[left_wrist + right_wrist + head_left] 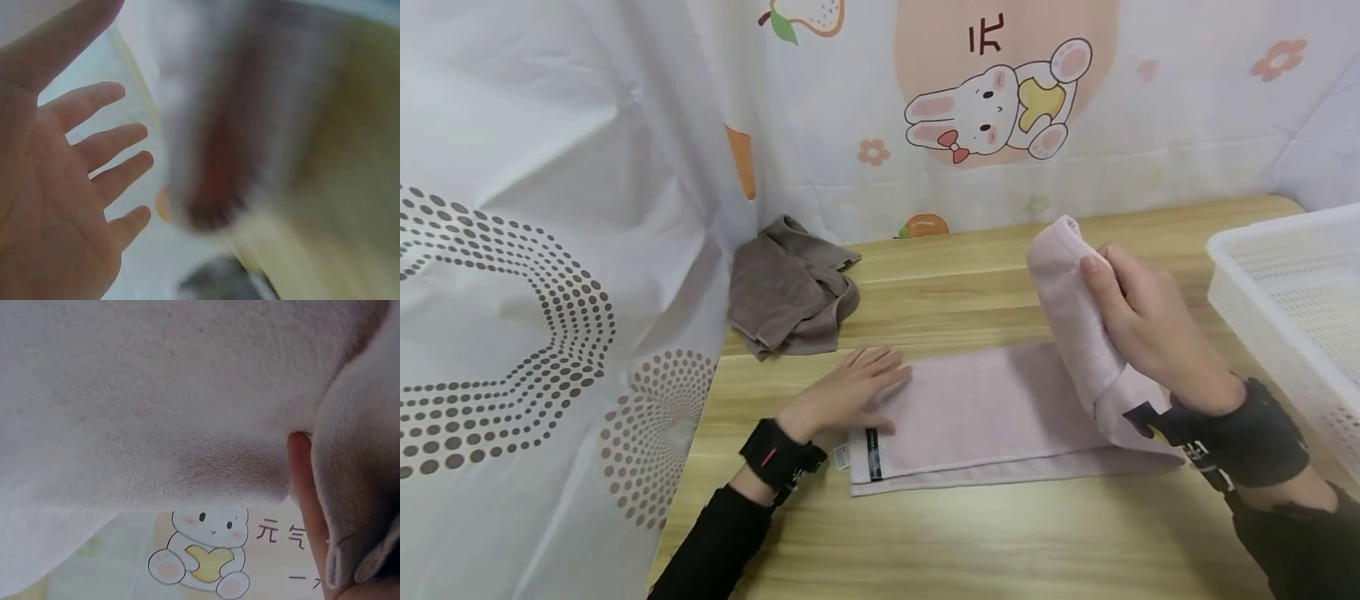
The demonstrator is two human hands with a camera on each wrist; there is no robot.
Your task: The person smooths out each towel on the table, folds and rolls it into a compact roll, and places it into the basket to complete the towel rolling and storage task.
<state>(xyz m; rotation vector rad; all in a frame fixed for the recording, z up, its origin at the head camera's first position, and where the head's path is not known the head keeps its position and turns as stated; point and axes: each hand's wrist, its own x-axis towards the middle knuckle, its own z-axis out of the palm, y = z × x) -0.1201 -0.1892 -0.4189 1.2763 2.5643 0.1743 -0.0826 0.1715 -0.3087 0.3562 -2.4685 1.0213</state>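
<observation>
A long pink towel (977,408) lies folded lengthwise on the table, with a dark label strip (873,454) at its left end. My right hand (1157,325) grips the towel's right part, raised off the table, its thumb along the near face. In the right wrist view the raised towel (156,412) fills most of the picture, and one finger (306,487) shows beside a fold. My left hand (850,392) is at the towel's left end with its fingers extended. The left wrist view shows that hand (62,181) with spread fingers, beside a blurred towel (250,112).
A crumpled brown towel (793,292) lies at the back left of the table. At the right edge stands a white plastic basket (1262,292). A printed curtain (820,108) hangs behind the wooden table (955,292), and a dotted white sheet (647,250) hangs on the left.
</observation>
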